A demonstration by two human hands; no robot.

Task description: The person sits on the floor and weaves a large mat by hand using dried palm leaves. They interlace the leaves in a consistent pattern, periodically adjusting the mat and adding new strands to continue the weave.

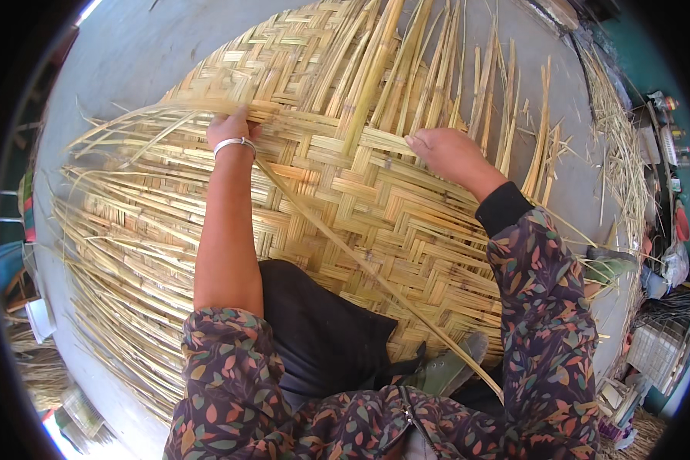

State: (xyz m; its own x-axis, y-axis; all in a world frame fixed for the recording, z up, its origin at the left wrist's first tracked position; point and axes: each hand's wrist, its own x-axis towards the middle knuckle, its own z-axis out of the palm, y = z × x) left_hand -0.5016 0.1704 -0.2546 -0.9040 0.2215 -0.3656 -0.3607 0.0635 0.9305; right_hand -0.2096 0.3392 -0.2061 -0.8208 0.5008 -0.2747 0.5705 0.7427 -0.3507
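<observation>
A large woven mat (356,190) of flat split-reed strips lies before me, in a slanting over-and-under pattern. My left hand (234,126), with a metal bangle at the wrist, grips blurred reed strips (178,107) lifted at the mat's upper left. Pinched at the fingertips of my right hand (451,154) is a pale cross strip (386,140), which lies over the weave. One long loose strip (374,270) runs slanting from beside my left wrist down to my lap; whether the left hand holds its upper end is hidden. Upright strips (368,80) fan out beyond both hands.
Unwoven strip ends (132,247) spread over the grey floor (109,75) on the left. My bent knee (322,328) and a green shoe (445,365) rest on the mat. Straw scraps (618,132) and a wire crate (655,351) line the right side.
</observation>
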